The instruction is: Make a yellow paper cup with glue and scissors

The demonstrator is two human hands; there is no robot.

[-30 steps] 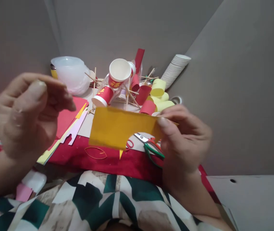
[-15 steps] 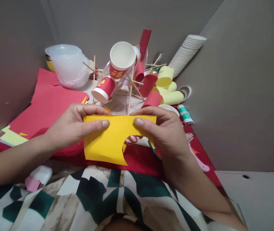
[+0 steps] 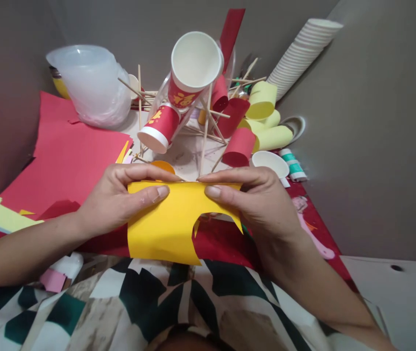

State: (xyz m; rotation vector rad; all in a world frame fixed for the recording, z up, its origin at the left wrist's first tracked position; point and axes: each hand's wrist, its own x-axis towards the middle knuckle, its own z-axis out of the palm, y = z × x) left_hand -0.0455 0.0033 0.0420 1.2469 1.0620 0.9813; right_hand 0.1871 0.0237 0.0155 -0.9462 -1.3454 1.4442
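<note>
A sheet of yellow paper (image 3: 164, 224) hangs between my two hands above the red-covered table edge. A rounded piece is cut out of its lower right part. My left hand (image 3: 131, 197) pinches the top edge left of the middle, thumb in front and fingers behind. On the right of the same edge, my right hand (image 3: 255, 200) grips it likewise. The top edge looks folded over. Just beyond the paper lie an orange disc (image 3: 163, 167) and a white paper cup or lid (image 3: 271, 164).
Red paper cups (image 3: 182, 92) and wooden sticks (image 3: 206, 131) stand in the middle. Red sheets (image 3: 65, 151) and a plastic tub (image 3: 87, 87) are on the left. Rolled yellow paper (image 3: 274, 138), stacked white cups (image 3: 303, 56) and a pink-handled tool (image 3: 313, 234) lie right.
The view has shifted, so the things on the table appear larger and spread further out. Both hands still hold the yellow paper, now tilted a little differently.
</note>
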